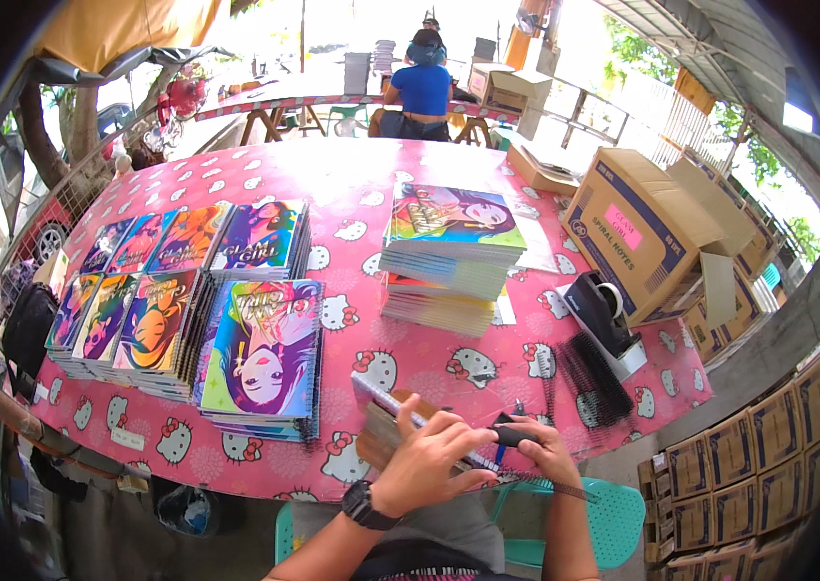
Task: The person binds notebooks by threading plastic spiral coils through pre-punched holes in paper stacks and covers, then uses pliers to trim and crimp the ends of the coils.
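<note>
My left hand point(429, 450) grips a notebook point(378, 438) tilted up near the table's front edge, its fingers laid across the cover and edge. In my right hand point(547, 453) is a small hand tool point(516, 433) with a black grip and a blue part, held at the notebook's right end; its jaws are hidden. A dark plastic spiral coil point(570, 487) trails from that end past my right wrist. Left of my hands stands a stack of colourful spiral notebooks point(260, 353). Ahead rises a stack of notebooks point(448, 237) with their page edges facing me.
More notebook stacks point(153, 324) stand at the left. Loose black coils point(596, 382) lie on the right beside a tape dispenser point(599, 305) and an open carton point(637, 232). Cartons point(749, 465) are piled at lower right. A person in blue point(424, 89) sits at a far table.
</note>
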`<state>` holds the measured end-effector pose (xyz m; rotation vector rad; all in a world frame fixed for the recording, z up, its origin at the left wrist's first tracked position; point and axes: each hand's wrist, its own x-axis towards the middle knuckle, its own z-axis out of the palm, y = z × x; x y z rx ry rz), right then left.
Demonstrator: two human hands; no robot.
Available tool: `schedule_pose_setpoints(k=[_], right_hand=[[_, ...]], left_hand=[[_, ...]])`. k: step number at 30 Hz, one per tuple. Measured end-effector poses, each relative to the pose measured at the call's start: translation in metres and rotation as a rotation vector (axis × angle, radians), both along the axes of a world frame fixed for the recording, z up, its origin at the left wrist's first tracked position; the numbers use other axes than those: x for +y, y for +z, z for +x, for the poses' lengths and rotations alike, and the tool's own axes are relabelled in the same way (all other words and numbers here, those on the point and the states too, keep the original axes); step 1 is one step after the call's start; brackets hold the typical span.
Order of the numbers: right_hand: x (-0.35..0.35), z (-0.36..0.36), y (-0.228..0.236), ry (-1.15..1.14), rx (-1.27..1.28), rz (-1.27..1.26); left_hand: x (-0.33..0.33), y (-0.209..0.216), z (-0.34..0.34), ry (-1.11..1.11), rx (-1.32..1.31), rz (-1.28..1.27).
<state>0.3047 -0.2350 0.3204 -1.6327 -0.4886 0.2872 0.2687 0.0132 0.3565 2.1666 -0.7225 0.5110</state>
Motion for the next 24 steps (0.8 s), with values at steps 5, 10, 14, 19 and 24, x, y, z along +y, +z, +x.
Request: schedule_pose_setpoints(k=[5,10,14,19,24], right_hand=[[0.003,0.001,0.039,0.139,-0.038,-0.121],[0.01,-0.001,0.049,0.288,-0.06,0.179],[0.008,0.021,0.035,0.073,-0.14,-0.511],[0.023,0.02,0.046,0.269,-0.149,-0.251],[0.037,0.018,0.057,0.399,0.04,0.272]], left_hand=[[0.011,-0.005,0.004,0.004,0.097,-0.025],[0.015,-0.005,-0.001,0.033,0.092,-0.033],[0.022,0.0,0.003,0.114,0.072,0.018],[0.034,0.002,0.012,0.182,0.058,-0.031],[0.037,-0.004,0.014,0.155,0.077,-0.06]])
